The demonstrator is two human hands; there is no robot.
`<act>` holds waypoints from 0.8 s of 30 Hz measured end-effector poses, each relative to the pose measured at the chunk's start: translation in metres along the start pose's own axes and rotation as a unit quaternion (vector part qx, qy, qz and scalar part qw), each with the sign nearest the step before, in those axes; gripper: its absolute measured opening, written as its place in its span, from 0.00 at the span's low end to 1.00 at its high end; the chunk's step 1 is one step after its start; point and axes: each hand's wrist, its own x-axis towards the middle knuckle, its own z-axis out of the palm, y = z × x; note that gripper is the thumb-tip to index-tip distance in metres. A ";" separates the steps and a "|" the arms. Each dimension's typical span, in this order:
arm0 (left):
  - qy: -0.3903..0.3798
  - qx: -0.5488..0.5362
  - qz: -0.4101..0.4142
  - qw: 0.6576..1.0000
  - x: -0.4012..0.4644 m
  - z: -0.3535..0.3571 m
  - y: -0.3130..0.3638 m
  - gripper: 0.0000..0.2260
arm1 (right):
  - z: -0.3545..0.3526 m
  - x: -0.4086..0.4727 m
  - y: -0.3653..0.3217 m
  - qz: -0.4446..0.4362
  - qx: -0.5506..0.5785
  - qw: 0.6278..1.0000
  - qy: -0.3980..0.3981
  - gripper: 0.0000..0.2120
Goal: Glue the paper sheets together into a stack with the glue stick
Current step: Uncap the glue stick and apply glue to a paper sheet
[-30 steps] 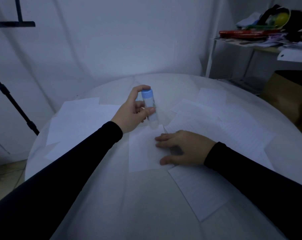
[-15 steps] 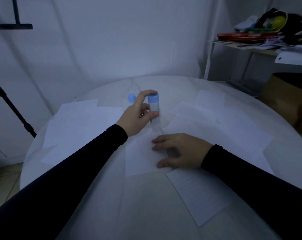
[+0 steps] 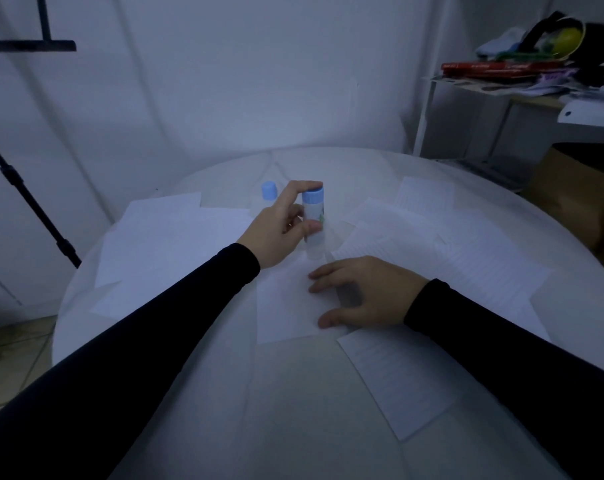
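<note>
We are holding a translucent white glue stick with a blue end (image 3: pixel 313 221) upright in our left hand (image 3: pixel 280 230), blue end uppermost. The index fingertip is resting on top of that blue end and the thumb is pressing against the side of the tube, so the stick is pinched between them; the other fingers are curling behind it. Its lower end is pointing down at the far edge of a plain white paper sheet (image 3: pixel 286 306) lying in the middle of the round white-covered table (image 3: pixel 293 410); we cannot tell whether it is touching the paper.

Our right hand (image 3: pixel 362 292) is lying palm down on the right part of that same sheet, fingers straight and slightly spread, thumb stretched out toward us, pressing the paper flat.

A small blue cap (image 3: pixel 269 191) is standing on the table just beyond the left hand, apart from the stick.

More white lined paper sheets (image 3: pixel 466 258) are lying overlapped on the right of the table, and one is lying nearer us below the right wrist. Blank white sheets (image 3: pixel 169 233) are lying on the left side.

Both our arms are wearing black sleeves (image 3: pixel 155 341). A black stand leg (image 3: pixel 34 206) is leaning at the left, and a cluttered shelf (image 3: pixel 535 81) is standing at the far right.
</note>
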 end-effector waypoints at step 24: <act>0.013 -0.009 -0.005 1.000 -0.028 -0.040 -0.022 0.20 | -0.001 0.004 0.002 -0.007 0.008 1.000 0.005 0.23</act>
